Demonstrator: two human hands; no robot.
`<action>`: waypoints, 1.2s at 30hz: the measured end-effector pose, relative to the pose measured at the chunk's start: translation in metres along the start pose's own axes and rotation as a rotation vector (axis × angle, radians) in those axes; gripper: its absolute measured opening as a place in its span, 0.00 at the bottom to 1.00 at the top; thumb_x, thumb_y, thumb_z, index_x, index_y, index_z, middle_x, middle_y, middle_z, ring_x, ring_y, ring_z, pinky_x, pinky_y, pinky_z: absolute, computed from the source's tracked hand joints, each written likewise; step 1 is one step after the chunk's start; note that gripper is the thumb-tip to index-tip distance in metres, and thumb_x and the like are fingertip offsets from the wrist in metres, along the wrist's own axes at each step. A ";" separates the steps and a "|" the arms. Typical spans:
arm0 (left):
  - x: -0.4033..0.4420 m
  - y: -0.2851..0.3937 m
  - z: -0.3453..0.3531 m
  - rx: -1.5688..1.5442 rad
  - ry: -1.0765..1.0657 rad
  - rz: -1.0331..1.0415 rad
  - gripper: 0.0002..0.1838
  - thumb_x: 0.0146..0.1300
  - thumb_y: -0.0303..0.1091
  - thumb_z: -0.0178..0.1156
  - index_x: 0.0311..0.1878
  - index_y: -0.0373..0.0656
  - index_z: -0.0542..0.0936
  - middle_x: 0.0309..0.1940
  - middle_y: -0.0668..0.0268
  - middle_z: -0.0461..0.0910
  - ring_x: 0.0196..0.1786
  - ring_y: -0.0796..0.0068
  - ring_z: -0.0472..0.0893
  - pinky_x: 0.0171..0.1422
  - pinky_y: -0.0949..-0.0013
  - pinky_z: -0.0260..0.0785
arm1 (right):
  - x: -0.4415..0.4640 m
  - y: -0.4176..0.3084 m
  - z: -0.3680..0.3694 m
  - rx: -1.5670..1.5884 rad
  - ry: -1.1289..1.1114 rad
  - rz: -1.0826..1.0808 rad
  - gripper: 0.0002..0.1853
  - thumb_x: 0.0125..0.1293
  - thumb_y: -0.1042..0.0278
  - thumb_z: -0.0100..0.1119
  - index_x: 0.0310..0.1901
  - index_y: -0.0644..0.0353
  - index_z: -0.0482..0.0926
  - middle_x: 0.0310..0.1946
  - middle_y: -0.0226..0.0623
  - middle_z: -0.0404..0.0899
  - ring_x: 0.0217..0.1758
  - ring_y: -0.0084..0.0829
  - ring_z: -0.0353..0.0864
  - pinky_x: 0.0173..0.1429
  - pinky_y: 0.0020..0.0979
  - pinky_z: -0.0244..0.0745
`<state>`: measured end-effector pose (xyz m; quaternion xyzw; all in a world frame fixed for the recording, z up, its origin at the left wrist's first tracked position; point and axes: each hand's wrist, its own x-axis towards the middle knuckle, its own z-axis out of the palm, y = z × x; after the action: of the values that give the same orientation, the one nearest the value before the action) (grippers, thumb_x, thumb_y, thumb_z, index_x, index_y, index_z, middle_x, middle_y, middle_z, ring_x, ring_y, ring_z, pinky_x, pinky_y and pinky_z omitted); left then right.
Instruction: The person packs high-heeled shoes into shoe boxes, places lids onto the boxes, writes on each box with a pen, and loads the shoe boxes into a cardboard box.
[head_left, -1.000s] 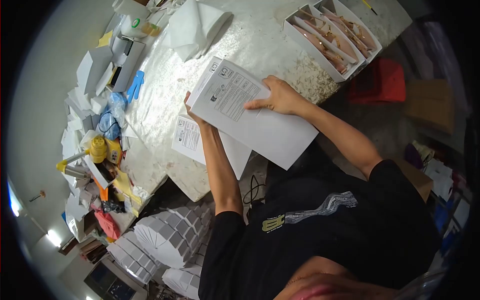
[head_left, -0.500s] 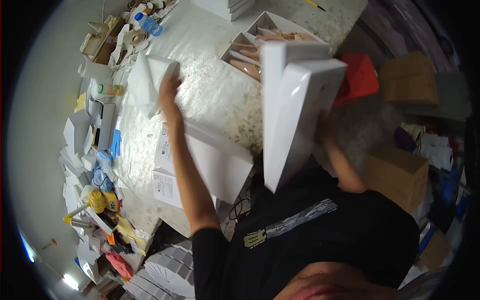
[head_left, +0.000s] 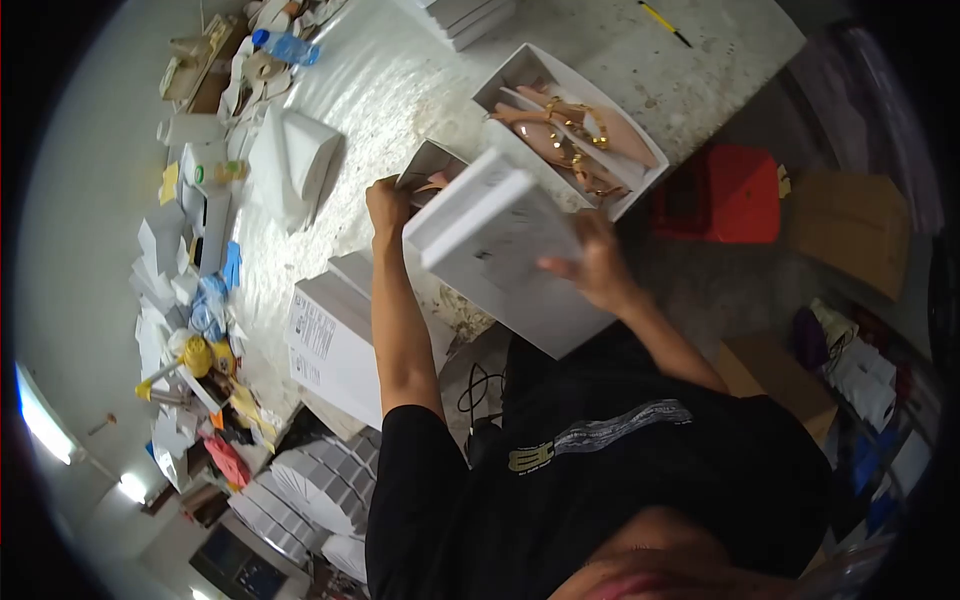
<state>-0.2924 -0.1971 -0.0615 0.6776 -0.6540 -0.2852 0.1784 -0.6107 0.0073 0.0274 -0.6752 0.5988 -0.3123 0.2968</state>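
Observation:
My left hand grips the near-left edge of an open box. Pinkish items show inside, partly hidden behind white box lids. My right hand is clasped on the right side of these stacked lids, thumb on top, slightly blurred, holding them tilted over the table edge. Just beyond them stands another open white box with pink straps and gold-coloured fittings inside. Left of my left forearm, white boxes with printed labels lie at the table edge.
Wrapped white sheets and a water bottle lie on the table. White boxes are stacked at the far side, near a yellow pen. A red stool and cartons stand at right.
The lids rose on edge to the right, then came back left, tilted. One open box has moved left, away from the other, with my left hand on it. Other labelled boxes now lie at left.

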 end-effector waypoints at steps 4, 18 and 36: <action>-0.011 -0.020 -0.004 -0.243 0.148 -0.069 0.10 0.54 0.23 0.59 0.37 0.36 0.87 0.27 0.58 0.86 0.29 0.75 0.82 0.36 0.70 0.73 | 0.008 0.008 0.067 0.037 -0.038 0.096 0.45 0.56 0.35 0.68 0.58 0.71 0.67 0.51 0.56 0.71 0.55 0.50 0.73 0.63 0.45 0.68; -0.010 -0.061 0.030 -1.390 0.286 -0.399 0.20 0.66 0.46 0.64 0.30 0.36 0.79 0.25 0.64 0.78 0.25 0.77 0.76 0.32 0.72 0.70 | 0.141 0.011 0.107 0.104 -0.279 0.201 0.35 0.61 0.39 0.67 0.44 0.72 0.73 0.47 0.57 0.74 0.51 0.51 0.77 0.54 0.42 0.74; 0.041 0.151 0.132 -0.614 0.139 0.166 0.24 0.68 0.37 0.60 0.59 0.30 0.69 0.56 0.44 0.73 0.59 0.52 0.72 0.69 0.56 0.60 | 0.055 0.140 -0.076 -0.060 0.050 0.264 0.40 0.60 0.34 0.65 0.51 0.71 0.67 0.44 0.58 0.75 0.47 0.49 0.78 0.49 0.46 0.72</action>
<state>-0.4933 -0.2324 -0.0769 0.5544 -0.5766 -0.4066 0.4414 -0.7520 -0.0643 -0.0302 -0.5912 0.6985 -0.2691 0.3001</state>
